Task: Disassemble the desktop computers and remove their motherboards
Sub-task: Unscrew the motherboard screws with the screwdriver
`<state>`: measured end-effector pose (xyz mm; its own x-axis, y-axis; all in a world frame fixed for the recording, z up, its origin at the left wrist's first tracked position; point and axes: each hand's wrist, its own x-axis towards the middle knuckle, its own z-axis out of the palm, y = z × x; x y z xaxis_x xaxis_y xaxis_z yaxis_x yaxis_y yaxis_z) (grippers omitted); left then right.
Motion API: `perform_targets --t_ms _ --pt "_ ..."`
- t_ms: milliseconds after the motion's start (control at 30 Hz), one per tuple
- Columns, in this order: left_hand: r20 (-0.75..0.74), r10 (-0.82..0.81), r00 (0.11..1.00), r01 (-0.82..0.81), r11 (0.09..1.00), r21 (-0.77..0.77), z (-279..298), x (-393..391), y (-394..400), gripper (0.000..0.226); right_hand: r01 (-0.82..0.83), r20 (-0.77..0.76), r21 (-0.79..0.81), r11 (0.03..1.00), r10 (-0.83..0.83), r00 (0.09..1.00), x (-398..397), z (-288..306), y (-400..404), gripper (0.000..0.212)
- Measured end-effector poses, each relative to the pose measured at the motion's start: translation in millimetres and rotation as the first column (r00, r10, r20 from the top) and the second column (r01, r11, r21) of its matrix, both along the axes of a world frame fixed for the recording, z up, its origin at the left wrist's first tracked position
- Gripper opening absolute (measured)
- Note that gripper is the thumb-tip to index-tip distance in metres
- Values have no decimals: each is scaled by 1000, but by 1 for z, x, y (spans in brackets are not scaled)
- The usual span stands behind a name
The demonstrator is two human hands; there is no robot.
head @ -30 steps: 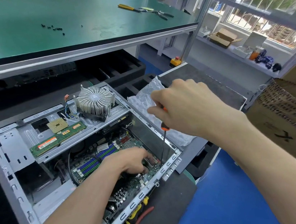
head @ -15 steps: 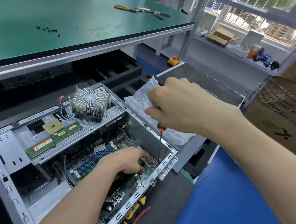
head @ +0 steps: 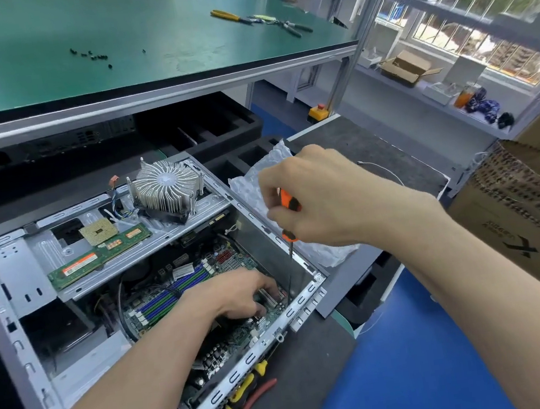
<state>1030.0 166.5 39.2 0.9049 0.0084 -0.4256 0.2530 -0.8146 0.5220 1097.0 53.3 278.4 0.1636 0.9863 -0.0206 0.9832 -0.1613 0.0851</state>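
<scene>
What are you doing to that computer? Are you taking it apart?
Yes. A person is taking apart an open computer case. The right hand grips an orange screwdriver, its tip pointing down to the motherboard still inside. The left hand rests on the board beside the tip. A heatsink, a memory stick and a processor chip lie on the case's metal bracket.

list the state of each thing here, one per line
case: side open, insides exposed
motherboard: in the case
heatsink: removed, lying on the case frame
ram stick: removed, lying flat on the frame
cpu: removed, lying beside the ram stick
screwdriver: upright, tip down in the case
right hand: grips the screwdriver
left hand: fingers on the motherboard
screws: loose on the green table
</scene>
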Motion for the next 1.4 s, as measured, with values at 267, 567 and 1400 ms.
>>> perform_targets --t_ms 267,567,1400 --pt "82 -32 996 22 992 122 3 13 -20 14 96 94 11 995 -97 991 -6 -2 5 33" --pt "130 -39 991 22 990 136 -16 19 -36 32 -105 -281 -105 989 72 957 -7 5 5 31" --pt "219 125 968 -140 988 57 -28 22 -43 33 -115 -343 -58 992 88 935 2 -1 11 38"
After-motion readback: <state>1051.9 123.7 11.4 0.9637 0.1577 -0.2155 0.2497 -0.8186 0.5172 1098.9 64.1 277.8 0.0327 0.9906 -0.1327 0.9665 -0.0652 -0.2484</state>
